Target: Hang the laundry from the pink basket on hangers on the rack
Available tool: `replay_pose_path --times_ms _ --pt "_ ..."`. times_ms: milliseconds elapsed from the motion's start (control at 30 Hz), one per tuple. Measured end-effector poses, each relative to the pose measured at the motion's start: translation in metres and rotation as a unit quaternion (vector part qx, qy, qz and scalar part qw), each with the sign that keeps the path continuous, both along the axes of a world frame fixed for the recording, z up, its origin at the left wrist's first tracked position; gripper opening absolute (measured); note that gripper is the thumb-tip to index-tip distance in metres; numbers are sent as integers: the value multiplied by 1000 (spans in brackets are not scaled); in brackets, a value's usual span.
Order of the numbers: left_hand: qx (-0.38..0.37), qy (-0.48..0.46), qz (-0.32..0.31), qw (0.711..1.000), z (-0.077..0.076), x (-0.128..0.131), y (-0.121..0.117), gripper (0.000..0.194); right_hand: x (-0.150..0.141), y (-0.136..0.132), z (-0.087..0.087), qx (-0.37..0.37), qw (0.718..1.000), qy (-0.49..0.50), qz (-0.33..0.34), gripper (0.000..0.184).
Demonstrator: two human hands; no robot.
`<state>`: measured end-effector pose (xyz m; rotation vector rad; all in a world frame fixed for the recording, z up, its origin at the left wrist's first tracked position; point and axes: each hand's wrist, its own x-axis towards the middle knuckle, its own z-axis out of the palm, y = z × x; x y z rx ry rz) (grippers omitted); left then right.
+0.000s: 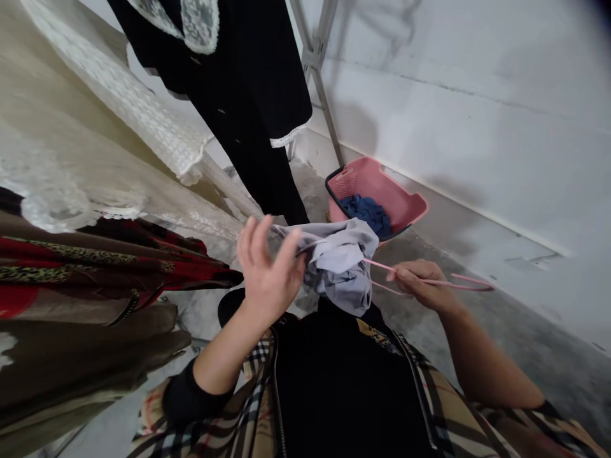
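A light grey garment (pixel 342 257) hangs bunched in front of my body. Into its right side runs a thin pink clothes hanger (pixel 470 284), whose hooked end sticks out to the right. My right hand (pixel 420 283) is closed around the hanger near its hook. At the garment's left edge, my left hand (pixel 272 267) has its fingers spread, with the thumb side against the cloth. How much of the fabric lies behind that palm is hidden.
A pink basket (pixel 401 194) with dark blue cloth (pixel 366 213) stands on the floor by the white wall. Hanging clothes fill the left, including a black garment (pixel 248 83) and a cream lacy one (pixel 95 127). A metal rack leg (pixel 327 114) stands behind.
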<state>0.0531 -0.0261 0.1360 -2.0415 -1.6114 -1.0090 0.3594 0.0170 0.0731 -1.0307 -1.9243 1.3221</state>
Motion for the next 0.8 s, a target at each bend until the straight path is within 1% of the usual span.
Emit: replay_pose_path --times_ms 33,67,133,167,200,233,267,300,333,367,400,433,467,500,533,567,600,633,700,733,800 --pt "-28 81 -37 996 11 0 3 52 -1 4 8 13 1000 -10 8 46" --pt "-65 142 -74 985 22 1 6 45 -2 8 16 25 999 -21 17 45" --pt "-134 212 -127 960 38 2 10 34 -5 17 30 40 998 -38 21 44" --pt "-156 225 -139 952 43 3 11 31 -6 21 34 45 998 -40 2 43" --pt "-170 227 -144 948 46 3 11 29 -8 24 36 52 997 -37 -35 40" --pt "-178 224 -144 947 47 4 11 28 -10 26 36 69 993 -29 -94 38" --pt "-179 214 -142 950 47 4 11 28 -12 25 32 97 981 -21 -168 35" --pt "-176 202 -138 954 47 3 10 28 -13 23 26 137 959 -13 -249 34" --pt "-172 187 -130 958 46 3 8 27 -15 18 16 185 927 -6 -327 34" --pt "-170 171 -119 963 45 2 7 27 -17 12 5 233 891 3 -390 34" --pt "-171 154 -109 967 45 1 5 27 -19 3 -8 273 861 13 -429 32" --pt "-173 137 -99 970 44 1 3 27 -22 -6 -22 294 849 21 -439 27" --pt "-175 118 -91 973 44 0 2 27 -26 -16 -36 291 860 22 -419 22" --pt "-176 101 -86 975 44 0 1 27 -30 -25 -50 265 888 10 -377 19" --pt "-175 85 -82 977 45 -1 0 27 -35 -33 -64 219 921 -14 -322 19" --pt "-173 72 -82 979 45 -1 -1 28 -40 -39 -77 158 949 -42 -271 21" --pt "-171 61 -83 980 45 -1 -2 28 -45 -43 -89 87 965 -60 -241 25" --pt "-171 53 -86 980 45 -2 -2 28 -48 -44 -100 15 971 -64 -232 30" --pt "-176 41 -91 979 45 -4 -3 29 -51 -40 -116 -100 962 -34 -251 36" --pt "-181 36 -93 978 45 -7 -3 29 -50 -35 -121 -140 954 -12 -264 35" --pt "-188 21 -103 977 45 -17 -4 29 -42 -21 -124 -185 940 24 -285 29"
